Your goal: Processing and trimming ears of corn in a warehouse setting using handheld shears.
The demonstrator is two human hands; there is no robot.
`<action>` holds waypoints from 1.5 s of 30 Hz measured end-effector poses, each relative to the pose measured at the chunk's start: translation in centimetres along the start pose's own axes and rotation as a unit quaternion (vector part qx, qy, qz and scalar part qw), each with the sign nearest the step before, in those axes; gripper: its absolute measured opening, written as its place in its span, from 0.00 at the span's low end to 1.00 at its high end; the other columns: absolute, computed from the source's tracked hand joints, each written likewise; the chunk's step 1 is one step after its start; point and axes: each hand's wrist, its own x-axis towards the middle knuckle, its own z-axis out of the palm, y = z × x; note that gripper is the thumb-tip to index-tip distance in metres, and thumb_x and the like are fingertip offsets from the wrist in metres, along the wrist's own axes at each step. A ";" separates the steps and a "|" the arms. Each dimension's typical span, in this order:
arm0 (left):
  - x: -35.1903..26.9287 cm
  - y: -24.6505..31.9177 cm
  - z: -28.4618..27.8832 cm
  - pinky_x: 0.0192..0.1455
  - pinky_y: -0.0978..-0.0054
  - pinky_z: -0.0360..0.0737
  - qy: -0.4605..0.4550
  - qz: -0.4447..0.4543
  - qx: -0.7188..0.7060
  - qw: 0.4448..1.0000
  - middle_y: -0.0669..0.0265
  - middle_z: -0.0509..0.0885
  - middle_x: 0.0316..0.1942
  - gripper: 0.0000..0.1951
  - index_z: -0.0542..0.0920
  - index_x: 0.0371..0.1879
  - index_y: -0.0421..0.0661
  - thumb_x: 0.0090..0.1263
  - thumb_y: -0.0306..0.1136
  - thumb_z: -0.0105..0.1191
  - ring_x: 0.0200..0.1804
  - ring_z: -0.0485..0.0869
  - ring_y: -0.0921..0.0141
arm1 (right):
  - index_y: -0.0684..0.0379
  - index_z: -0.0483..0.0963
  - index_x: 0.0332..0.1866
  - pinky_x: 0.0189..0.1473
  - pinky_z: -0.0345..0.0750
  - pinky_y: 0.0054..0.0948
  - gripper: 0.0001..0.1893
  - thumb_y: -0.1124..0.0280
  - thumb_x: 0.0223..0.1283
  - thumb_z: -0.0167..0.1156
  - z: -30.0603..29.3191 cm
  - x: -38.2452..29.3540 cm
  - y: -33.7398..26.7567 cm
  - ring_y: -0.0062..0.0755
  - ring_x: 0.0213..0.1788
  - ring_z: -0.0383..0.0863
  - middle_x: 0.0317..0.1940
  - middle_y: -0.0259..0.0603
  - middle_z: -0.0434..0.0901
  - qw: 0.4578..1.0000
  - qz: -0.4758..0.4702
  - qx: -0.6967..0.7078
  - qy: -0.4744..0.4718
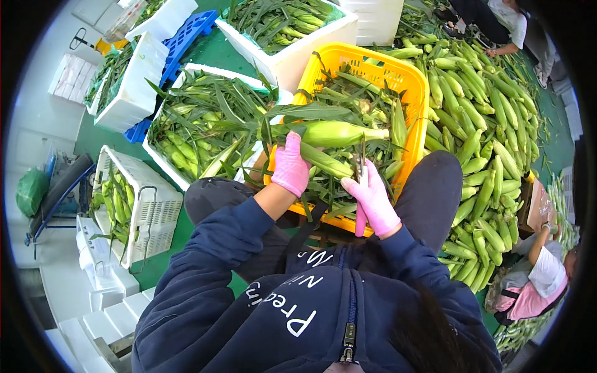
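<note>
In a pink glove, my left hand grips an ear of corn in its green husk, whose pale stalk end points right. A second, slimmer green piece slants below it from the same hand. My right hand, gloved in pink too, holds pruning shears with their blades pointing up, close to the stalk end. How far the blades are parted is hard to tell. Both hands are over a yellow plastic crate of husk leaves and corn, between my knees.
A large heap of husked-in corn lies at the right. White foam boxes of leafy corn stand ahead and left, beside a blue pallet. A tipped white crate is at the left. One person sits at lower right, another at upper right.
</note>
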 end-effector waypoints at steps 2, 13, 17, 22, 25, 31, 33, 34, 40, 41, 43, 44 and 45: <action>0.0 0.2 0.5 0.65 0.50 0.79 0.007 0.000 -0.013 1.000 0.54 0.76 0.59 0.25 0.69 0.62 0.38 0.76 0.45 0.51 0.60 0.79 0.56 | 0.66 0.62 0.67 0.53 0.75 0.25 0.31 0.71 0.59 0.64 -0.1 1.3 0.0 0.25 0.47 0.77 0.50 0.40 0.77 0.976 -0.096 -0.195 0.007; 1.3 2.0 -0.1 0.68 0.59 0.74 0.064 -0.120 -0.110 0.985 0.61 0.79 0.61 0.34 0.72 0.64 0.47 0.76 0.65 0.36 0.63 0.77 0.62 | 0.64 0.71 0.59 0.47 0.81 0.33 0.29 0.70 0.48 0.67 0.6 -0.2 -2.2 0.45 0.39 0.85 0.38 0.49 0.82 0.889 -0.215 -0.401 0.059; 2.0 2.3 -0.8 0.67 0.59 0.74 0.049 -0.148 -0.089 0.984 0.60 0.80 0.58 0.35 0.73 0.60 0.45 0.73 0.67 0.39 0.61 0.79 0.60 | 0.63 0.73 0.57 0.46 0.82 0.36 0.29 0.68 0.45 0.68 0.2 -0.8 -2.6 0.48 0.40 0.85 0.40 0.48 0.83 0.898 -0.194 -0.393 0.027; 2.4 4.0 -1.0 0.60 0.56 0.79 -0.093 -0.219 -0.073 0.968 0.57 0.81 0.55 0.30 0.76 0.56 0.46 0.73 0.62 0.44 0.55 0.82 0.59 | 0.65 0.74 0.54 0.39 0.80 0.28 0.23 0.71 0.50 0.65 -1.6 -1.3 -5.1 0.33 0.33 0.83 0.32 0.42 0.82 0.938 -0.065 -0.315 -0.129; 4.2 2.9 -2.7 0.50 0.59 0.84 -0.321 -0.436 -0.258 0.800 0.57 0.86 0.45 0.23 0.77 0.53 0.47 0.71 0.53 0.53 0.46 0.85 0.59 | 0.66 0.74 0.53 0.29 0.75 0.17 0.18 0.73 0.57 0.61 -0.1 -3.6 -6.2 0.15 0.29 0.78 0.27 0.29 0.80 0.904 0.059 -0.106 -0.410; 1.6 6.0 -1.9 0.56 0.50 0.82 -0.277 -0.279 -0.083 0.916 0.52 0.80 0.59 0.37 0.71 0.67 0.45 0.63 0.57 0.59 0.55 0.84 0.56 | 0.66 0.70 0.60 0.39 0.79 0.28 0.31 0.59 0.54 0.68 -1.8 -3.5 -9.4 0.27 0.38 0.80 0.35 0.37 0.79 0.947 0.076 0.155 -0.269; 1.2 5.4 -1.0 0.56 0.43 0.80 -0.301 -0.345 -0.124 0.880 0.52 0.80 0.59 0.36 0.70 0.67 0.43 0.65 0.54 0.58 0.55 0.83 0.53 | 0.68 0.67 0.61 0.42 0.80 0.31 0.32 0.57 0.57 0.65 -3.1 -0.6 -7.5 0.31 0.44 0.80 0.38 0.37 0.78 0.959 -0.002 0.100 -0.265; -0.1 5.5 0.9 0.56 0.43 0.80 -0.315 -0.335 -0.120 0.880 0.52 0.80 0.59 0.36 0.68 0.68 0.43 0.66 0.51 0.57 0.56 0.82 0.52 | 0.67 0.68 0.61 0.43 0.79 0.31 0.30 0.57 0.60 0.64 -2.4 0.5 -8.7 0.31 0.44 0.80 0.38 0.36 0.78 0.962 0.009 0.128 -0.242; 1.1 2.8 -0.6 0.34 0.71 0.83 -0.420 -0.419 -0.159 0.789 0.65 0.77 0.36 0.40 0.63 0.71 0.41 0.69 0.60 0.55 0.35 0.82 0.68 | 0.56 0.73 0.44 0.45 0.77 0.36 0.12 0.58 0.68 0.56 -8.2 13.0 -3.4 0.30 0.34 0.77 0.31 0.33 0.76 0.963 0.009 0.269 0.018; 0.5 3.3 -0.3 0.33 0.70 0.83 -0.417 -0.384 -0.130 0.813 0.64 0.77 0.36 0.39 0.64 0.70 0.40 0.70 0.59 0.55 0.34 0.82 0.68 | 0.54 0.71 0.42 0.44 0.79 0.37 0.09 0.61 0.67 0.57 -11.1 15.3 -1.2 0.30 0.29 0.74 0.26 0.31 0.73 0.954 0.013 0.298 0.032; -0.4 4.5 -0.7 0.36 0.64 0.84 -0.364 -0.353 -0.082 0.858 0.62 0.79 0.39 0.30 0.70 0.60 0.45 0.66 0.51 0.63 0.37 0.83 0.65 | 0.53 0.70 0.33 0.36 0.79 0.38 0.07 0.64 0.63 0.58 -10.3 14.3 0.2 0.32 0.23 0.70 0.21 0.33 0.69 0.926 0.264 0.269 -0.002; -0.6 4.8 -0.7 0.43 0.60 0.84 -0.376 -0.301 -0.067 0.874 0.62 0.80 0.41 0.27 0.71 0.59 0.46 0.68 0.49 0.62 0.40 0.84 0.64 | 0.53 0.71 0.30 0.30 0.78 0.39 0.05 0.67 0.59 0.58 -7.4 12.4 0.8 0.33 0.21 0.69 0.19 0.34 0.67 0.946 0.240 0.217 -0.006; -0.7 4.9 -0.5 0.49 0.57 0.83 -0.386 -0.245 -0.055 0.888 0.61 0.82 0.43 0.24 0.72 0.58 0.47 0.69 0.47 0.61 0.43 0.84 0.62 | 0.55 0.73 0.34 0.32 0.80 0.38 0.03 0.69 0.56 0.58 -5.8 9.9 0.9 0.34 0.23 0.74 0.21 0.36 0.72 0.940 0.284 0.183 -0.052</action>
